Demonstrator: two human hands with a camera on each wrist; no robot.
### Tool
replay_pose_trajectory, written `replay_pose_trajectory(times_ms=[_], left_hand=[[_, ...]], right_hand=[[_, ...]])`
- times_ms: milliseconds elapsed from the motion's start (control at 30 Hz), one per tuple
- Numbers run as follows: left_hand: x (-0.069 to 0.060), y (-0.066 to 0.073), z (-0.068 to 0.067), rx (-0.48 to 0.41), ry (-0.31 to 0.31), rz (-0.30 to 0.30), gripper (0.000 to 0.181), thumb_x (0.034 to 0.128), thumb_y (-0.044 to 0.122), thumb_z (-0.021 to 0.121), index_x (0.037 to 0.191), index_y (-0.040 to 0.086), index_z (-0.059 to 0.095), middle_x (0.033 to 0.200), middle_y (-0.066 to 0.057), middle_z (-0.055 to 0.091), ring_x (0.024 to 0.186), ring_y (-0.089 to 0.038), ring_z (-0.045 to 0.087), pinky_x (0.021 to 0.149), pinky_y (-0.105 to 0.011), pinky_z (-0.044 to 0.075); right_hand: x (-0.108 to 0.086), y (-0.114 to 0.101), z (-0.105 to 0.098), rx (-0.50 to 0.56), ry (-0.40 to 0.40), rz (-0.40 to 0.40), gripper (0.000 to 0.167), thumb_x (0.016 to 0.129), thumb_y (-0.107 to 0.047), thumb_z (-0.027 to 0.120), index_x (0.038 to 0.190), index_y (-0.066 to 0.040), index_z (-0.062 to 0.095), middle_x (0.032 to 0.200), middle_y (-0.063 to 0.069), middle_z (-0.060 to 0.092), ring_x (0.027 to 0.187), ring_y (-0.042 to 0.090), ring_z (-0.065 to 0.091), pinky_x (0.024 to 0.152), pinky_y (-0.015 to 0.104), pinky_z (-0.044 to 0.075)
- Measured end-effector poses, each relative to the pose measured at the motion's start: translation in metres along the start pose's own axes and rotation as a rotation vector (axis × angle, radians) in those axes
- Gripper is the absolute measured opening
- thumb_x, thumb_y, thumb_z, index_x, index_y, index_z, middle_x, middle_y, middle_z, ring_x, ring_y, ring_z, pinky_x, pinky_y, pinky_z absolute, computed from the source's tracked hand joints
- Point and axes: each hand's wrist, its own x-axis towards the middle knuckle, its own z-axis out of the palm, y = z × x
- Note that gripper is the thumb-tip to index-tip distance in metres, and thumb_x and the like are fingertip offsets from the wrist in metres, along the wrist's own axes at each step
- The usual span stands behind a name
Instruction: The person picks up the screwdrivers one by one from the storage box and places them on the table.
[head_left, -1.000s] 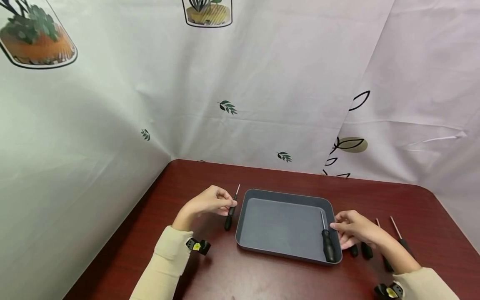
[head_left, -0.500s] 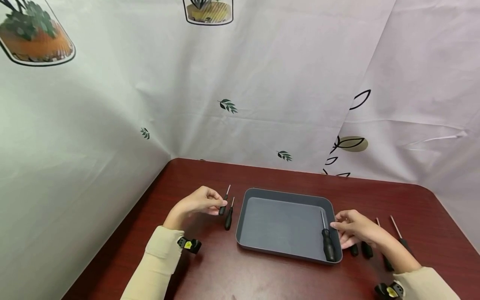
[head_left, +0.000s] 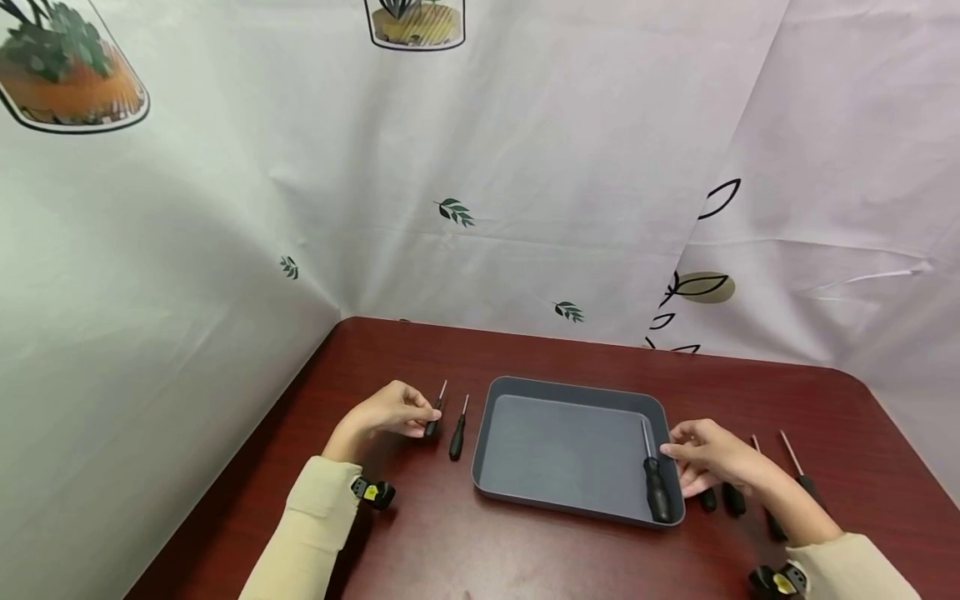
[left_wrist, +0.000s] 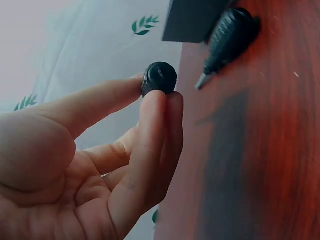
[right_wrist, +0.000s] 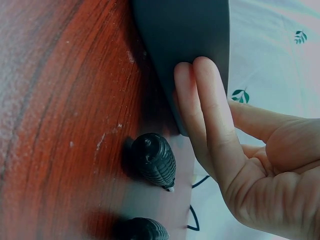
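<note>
My left hand (head_left: pixel 393 411) pinches the black handle of a small screwdriver (head_left: pixel 431 428) between thumb and fingers, its shaft pointing away from me. In the left wrist view the butt of that handle shows end-on between the fingertips. Just to its right a second small screwdriver (head_left: pixel 457 439) lies on the table beside the grey tray (head_left: pixel 555 458). My right hand (head_left: pixel 707 457) grips the tray's right wall, thumb at the rim and fingers (right_wrist: pixel 214 95) against the outside. Inside the tray, along that wall, lies a larger black-handled screwdriver (head_left: pixel 657 493).
Several more screwdrivers lie right of the tray, partly hidden by my right hand and forearm; one handle (right_wrist: pixel 154 157) shows near my fingers. The reddish-brown table (head_left: pixel 450 533) meets a white patterned cloth (head_left: pixel 510 275) at its back and sides.
My left hand has moved left and then slightly towards me with its screwdriver, away from the one lying beside the tray. My right hand and the tray have stayed put.
</note>
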Motion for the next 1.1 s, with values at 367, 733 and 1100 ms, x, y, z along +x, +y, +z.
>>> replay_pose_trajectory(times_ms=[367,733,1100], left_hand=[[0.003,-0.01,-0.002,0.025,0.005,-0.01,0.016,0.0921,0.008,0.071,0.088,-0.008,0.071,0.073,-0.006,0.062,0.058,-0.009,0.061,0.061,-0.027,0.06],[0.002,-0.014,0.002,0.051,0.04,-0.04,0.014,0.0904,0.006,0.072,0.086,-0.007,0.07,0.076,-0.008,0.063,0.057,-0.009,0.062,0.059,-0.027,0.06],[0.004,-0.017,0.005,0.096,0.091,-0.045,0.014,0.0889,0.004,0.074,0.081,-0.006,0.069,0.075,-0.009,0.064,0.054,-0.01,0.061,0.057,-0.027,0.06]], right_hand=[[0.0,-0.001,-0.001,0.006,0.001,0.015,0.048,0.103,-0.009,0.053,0.127,0.027,0.034,0.079,0.015,0.061,0.063,0.023,0.071,0.062,0.043,0.062],[0.001,0.0,0.001,0.013,0.0,0.005,0.042,0.103,-0.008,0.053,0.123,0.025,0.038,0.078,0.015,0.061,0.062,0.023,0.071,0.061,0.043,0.062],[0.001,-0.001,0.002,0.015,-0.002,0.01,0.037,0.103,-0.008,0.053,0.12,0.022,0.042,0.077,0.015,0.062,0.062,0.023,0.07,0.061,0.042,0.062]])
